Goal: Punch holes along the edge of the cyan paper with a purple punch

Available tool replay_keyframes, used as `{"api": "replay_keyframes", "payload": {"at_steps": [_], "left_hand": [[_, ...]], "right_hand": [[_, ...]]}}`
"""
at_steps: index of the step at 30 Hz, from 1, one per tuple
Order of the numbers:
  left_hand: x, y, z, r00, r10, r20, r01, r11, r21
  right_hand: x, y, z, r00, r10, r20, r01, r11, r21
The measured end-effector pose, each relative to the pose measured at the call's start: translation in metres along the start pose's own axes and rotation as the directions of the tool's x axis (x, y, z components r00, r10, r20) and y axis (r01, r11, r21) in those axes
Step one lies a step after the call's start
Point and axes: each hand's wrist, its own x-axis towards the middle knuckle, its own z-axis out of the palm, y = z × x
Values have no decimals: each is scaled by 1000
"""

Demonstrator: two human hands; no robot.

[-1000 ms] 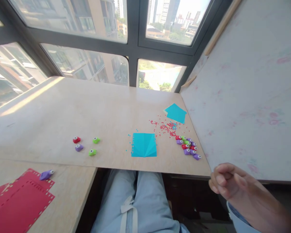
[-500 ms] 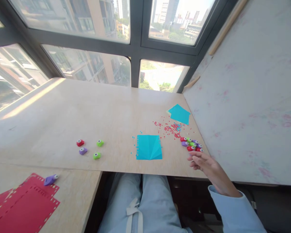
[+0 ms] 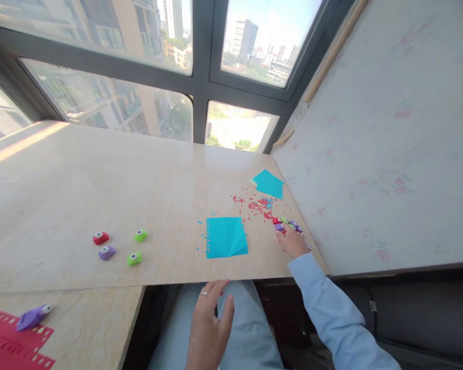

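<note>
My right hand (image 3: 294, 243) is down on a cluster of small red, green and purple craft punches (image 3: 293, 224) near the right wall. Its fingertips are hidden among them, so I cannot see whether they grip one. Over my lap, just off the table's front edge, hangs my left hand (image 3: 211, 321), holding nothing, with thumb and fingers apart. A blue sheet of paper (image 3: 227, 237) with fold creases lies between the hands, its left edge lined with punched holes. Tiny blue cut-outs (image 3: 202, 236) lie beside that edge.
Red confetti (image 3: 259, 206) is scattered toward the back right, before a folded blue paper (image 3: 269, 183). Leftward stand a red punch (image 3: 101, 238), a small purple punch (image 3: 107, 253) and two green ones (image 3: 135, 258). A longer purple punch (image 3: 33, 317) rests on red paper (image 3: 11, 341).
My right hand has moved forward onto the punch cluster. My left hand has come into view over my lap. The camera view has shifted rightward.
</note>
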Motion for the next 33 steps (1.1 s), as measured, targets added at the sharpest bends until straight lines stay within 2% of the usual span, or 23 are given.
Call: {"api": "replay_keyframes", "payload": {"at_steps": [3,7,13,16,21,26,29,33], "left_hand": [[19,-11,24,996,86,-24,-83,993,87],[46,-23,35,988,151,-40,-141,972,187],[98,-30,56,984,178,3,-172,944,283],[125,-29,71,974,224,44,-226,919,324],[160,-36,82,970,174,169,-226,899,374],[168,-51,79,946,212,247,-297,872,388],[166,-54,79,948,219,229,-296,873,387],[165,-52,78,951,229,206,-291,887,357]], "right_hand": [[-2,-5,3,999,13,-39,-15,999,-38],[-3,-7,9,996,49,-75,-51,998,-26],[-5,-5,17,986,130,-103,-120,988,98],[-11,-8,22,982,132,-133,-111,982,156],[-22,-17,37,962,-44,-269,83,987,135],[-20,-23,49,906,-249,-342,295,951,91],[-14,-25,56,849,-363,-383,440,888,135],[-5,-28,69,779,-440,-447,593,749,295]]}}
